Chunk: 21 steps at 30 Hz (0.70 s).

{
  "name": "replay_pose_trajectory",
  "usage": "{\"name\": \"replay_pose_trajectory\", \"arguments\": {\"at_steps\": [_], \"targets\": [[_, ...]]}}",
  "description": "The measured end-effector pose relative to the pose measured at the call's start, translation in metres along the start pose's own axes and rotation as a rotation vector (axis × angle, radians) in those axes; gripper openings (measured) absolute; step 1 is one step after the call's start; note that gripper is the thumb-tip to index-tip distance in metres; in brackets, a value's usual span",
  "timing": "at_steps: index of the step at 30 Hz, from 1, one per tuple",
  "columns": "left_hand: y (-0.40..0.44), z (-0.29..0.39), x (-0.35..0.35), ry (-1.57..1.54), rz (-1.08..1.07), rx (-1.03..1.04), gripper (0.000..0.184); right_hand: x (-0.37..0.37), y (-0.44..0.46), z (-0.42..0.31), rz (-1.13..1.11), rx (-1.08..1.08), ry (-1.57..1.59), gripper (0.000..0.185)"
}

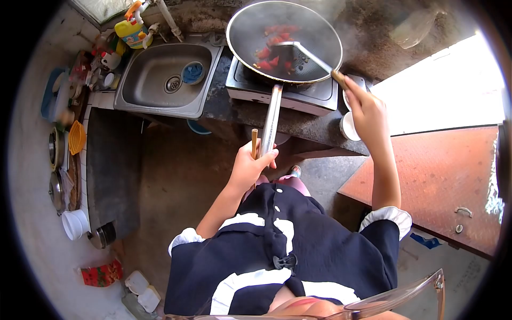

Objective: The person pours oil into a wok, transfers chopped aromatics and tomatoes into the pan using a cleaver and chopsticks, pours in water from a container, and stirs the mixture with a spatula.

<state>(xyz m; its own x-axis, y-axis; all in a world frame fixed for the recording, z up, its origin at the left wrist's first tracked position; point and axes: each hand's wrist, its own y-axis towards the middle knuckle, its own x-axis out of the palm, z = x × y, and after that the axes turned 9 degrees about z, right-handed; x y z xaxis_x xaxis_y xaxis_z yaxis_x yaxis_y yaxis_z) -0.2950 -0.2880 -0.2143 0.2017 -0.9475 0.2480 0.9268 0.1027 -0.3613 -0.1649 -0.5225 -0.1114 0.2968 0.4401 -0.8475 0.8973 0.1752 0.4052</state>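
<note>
A steaming wok (242,48) sits on the gas stove (314,98), with red chopped pieces (277,38), perhaps tomato or pepper, in its bowl. My left hand (252,164) is closed round the wok's metal handle (273,114). A thin wooden stick (254,140), like a chopstick, also stands up from that hand. In my right hand (368,114) is the wooden grip of a spatula (314,57). Its metal blade rests among the red pieces inside the wok. A white bowl (349,127) stands on the counter beside my right wrist.
Left of the stove is a steel sink (128,80) holding a small tub with a blue cloth (192,72). A yellow bottle (132,34) stands behind it. Crowded shelving lines the left wall. A reddish metal door (426,176) is close to my right elbow.
</note>
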Motion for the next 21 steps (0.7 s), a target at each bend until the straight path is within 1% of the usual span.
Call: {"name": "replay_pose_trajectory", "arguments": {"at_steps": [3, 6, 9, 10, 13, 16, 18, 21], "targets": [[-0.002, 0.002, 0.001, -0.018, -0.008, 0.01, 0.017, 0.03, 0.029, 0.012, 0.095, -0.055, -0.047, 0.031], [-0.002, 0.002, 0.001, -0.016, -0.011, 0.011, 0.017, 0.048, 0.048, 0.011, 0.063, -0.046, -0.146, 0.031], [0.0, 0.0, 0.0, -0.004, -0.011, 0.014, 0.017, 0.043, 0.044, 0.0, -0.02, -0.022, -0.095, 0.031], [0.0, -0.001, -0.001, -0.006, -0.016, 0.017, 0.017, 0.04, 0.038, 0.002, -0.011, -0.04, -0.024, 0.031], [0.0, -0.001, -0.001, -0.016, -0.017, 0.008, 0.018, 0.011, 0.014, 0.001, -0.041, -0.021, 0.065, 0.03], [0.001, 0.0, 0.0, -0.027, -0.013, -0.001, 0.018, -0.028, -0.015, 0.001, 0.014, -0.015, 0.177, 0.031], [0.0, 0.001, 0.0, -0.024, -0.012, -0.002, 0.017, -0.055, -0.032, -0.003, 0.002, -0.025, 0.091, 0.031], [0.001, 0.001, -0.001, -0.012, -0.014, 0.003, 0.017, -0.07, -0.049, -0.005, -0.021, -0.067, -0.002, 0.032]]}}
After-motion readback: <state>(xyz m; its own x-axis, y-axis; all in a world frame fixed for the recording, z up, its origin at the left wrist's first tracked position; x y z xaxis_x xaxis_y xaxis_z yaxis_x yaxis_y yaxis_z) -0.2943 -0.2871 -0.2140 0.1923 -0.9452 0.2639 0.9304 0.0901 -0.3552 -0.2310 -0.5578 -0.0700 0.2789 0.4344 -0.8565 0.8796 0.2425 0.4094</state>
